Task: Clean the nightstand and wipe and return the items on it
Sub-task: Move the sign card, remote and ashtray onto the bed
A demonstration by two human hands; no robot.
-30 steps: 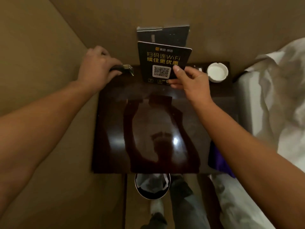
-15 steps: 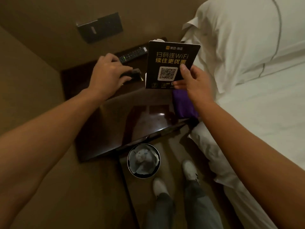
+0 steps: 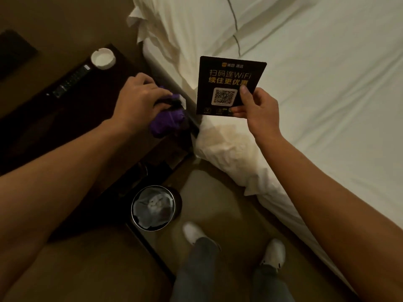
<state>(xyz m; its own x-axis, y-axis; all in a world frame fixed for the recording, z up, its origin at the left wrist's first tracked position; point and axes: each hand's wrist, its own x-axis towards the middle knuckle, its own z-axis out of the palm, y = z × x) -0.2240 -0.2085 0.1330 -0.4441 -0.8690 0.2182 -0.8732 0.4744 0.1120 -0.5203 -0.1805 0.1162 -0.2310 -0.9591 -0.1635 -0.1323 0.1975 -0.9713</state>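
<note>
The dark glossy nightstand point(image 3: 65, 123) stands at the left, beside the bed. My right hand point(image 3: 259, 112) pinches a black WiFi card with a QR code point(image 3: 226, 83) between thumb and fingers, upright over the bed's edge. My left hand point(image 3: 137, 99) grips a small dark stand point(image 3: 174, 103) with a pale end. It rests on a crumpled purple cloth point(image 3: 168, 123) at the nightstand's right edge. A black remote point(image 3: 69, 81) and a white ashtray point(image 3: 103, 58) lie at the back of the nightstand.
The white bed point(image 3: 327, 105) with its pillow point(image 3: 196, 22) fills the right side. A round bin with a liner point(image 3: 153, 208) sits on the floor in front of the nightstand. My feet point(image 3: 192, 233) stand beside it. A dark wall panel point(image 3: 15, 53) is at the far left.
The view has swung right toward the bed. My right hand carried the card off the nightstand to above the bed. My left hand moved the small stand right, onto the purple cloth.
</note>
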